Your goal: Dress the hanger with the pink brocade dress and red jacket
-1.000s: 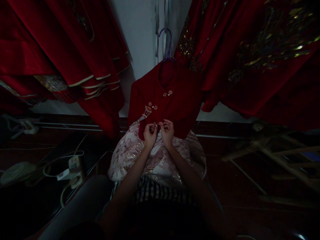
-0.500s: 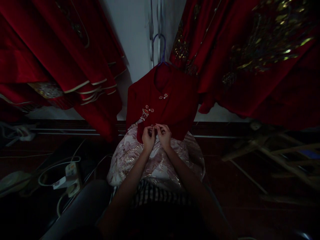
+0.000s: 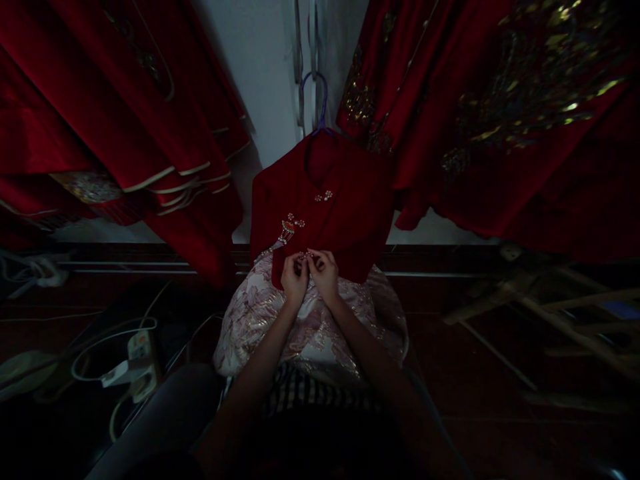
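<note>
A dark red jacket (image 3: 345, 220) hangs in front of me on a purple hanger (image 3: 321, 100). Near its neck opening is a flower-shaped clasp (image 3: 323, 196), and lower on the left a beaded ornament (image 3: 289, 229). At the jacket's lower front, my left hand (image 3: 295, 275) and my right hand (image 3: 323, 272) meet with fingertips pinched. Both pinch a small clasp (image 3: 306, 255) on the jacket, mostly covered by the fingers. Shiny pink patterned fabric (image 3: 255, 313) bulges out below the jacket, under my wrists.
Red garments with pale trim (image 3: 165, 133) hang on the left, and red garments with gold sequins (image 3: 530, 100) on the right. A power strip (image 3: 143, 363) with white cables lies at lower left. A wooden rack (image 3: 560, 320) stands at right.
The view has shifted slightly, so everything sits a little further left. My hands stay at the same clasp, the right fingertips now closer to the left ones.
</note>
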Demonstrator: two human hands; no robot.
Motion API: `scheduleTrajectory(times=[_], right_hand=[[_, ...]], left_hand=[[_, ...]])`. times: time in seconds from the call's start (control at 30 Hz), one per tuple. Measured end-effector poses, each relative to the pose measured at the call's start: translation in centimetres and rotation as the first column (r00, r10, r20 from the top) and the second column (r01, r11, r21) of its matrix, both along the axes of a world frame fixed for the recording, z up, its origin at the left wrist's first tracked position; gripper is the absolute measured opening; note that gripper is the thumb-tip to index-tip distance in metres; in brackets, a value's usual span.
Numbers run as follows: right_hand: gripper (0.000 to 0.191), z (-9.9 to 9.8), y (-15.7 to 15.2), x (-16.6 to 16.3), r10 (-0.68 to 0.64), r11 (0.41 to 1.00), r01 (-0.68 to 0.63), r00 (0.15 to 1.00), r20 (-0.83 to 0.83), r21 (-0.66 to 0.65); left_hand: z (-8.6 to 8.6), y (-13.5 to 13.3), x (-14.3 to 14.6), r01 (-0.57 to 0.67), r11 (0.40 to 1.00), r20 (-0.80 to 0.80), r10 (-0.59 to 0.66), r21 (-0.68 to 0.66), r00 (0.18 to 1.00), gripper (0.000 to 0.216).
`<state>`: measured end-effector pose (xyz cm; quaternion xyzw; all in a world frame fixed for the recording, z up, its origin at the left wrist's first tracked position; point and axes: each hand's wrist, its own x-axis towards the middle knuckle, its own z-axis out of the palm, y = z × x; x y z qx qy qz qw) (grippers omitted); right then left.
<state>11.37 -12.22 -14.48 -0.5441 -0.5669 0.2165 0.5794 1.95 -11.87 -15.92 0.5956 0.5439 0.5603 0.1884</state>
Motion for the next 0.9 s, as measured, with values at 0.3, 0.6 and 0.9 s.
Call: scheduleTrajectory(times=[0.3, 0.6, 0.9], right_hand=[[0.026, 0.3, 0.5, 0.2, 0.008, 1.0, -0.008, 1.0, -0.003, 0.018], [0.024, 0.0, 2.2, 0.4, -0.03, 0.998, 0.029, 0.999, 0.013, 0.049], [0.023, -0.1, 3.2, 0.7, -0.011, 0.999, 0.011, 1.0, 0.011, 0.031]], left_hand=[[-0.6, 0.9, 0.0, 0.032, 0.999, 0.116, -0.033, 0.014, 0.993, 0.024], [-1.0, 2.3, 0.5, 0.075, 0.996, 0.193, -0.084, 0.055, 0.978, 0.023], [-2.0, 3.6, 0.7, 0.059, 0.998, 0.279, -0.062, 0.02, 0.958, 0.022]])
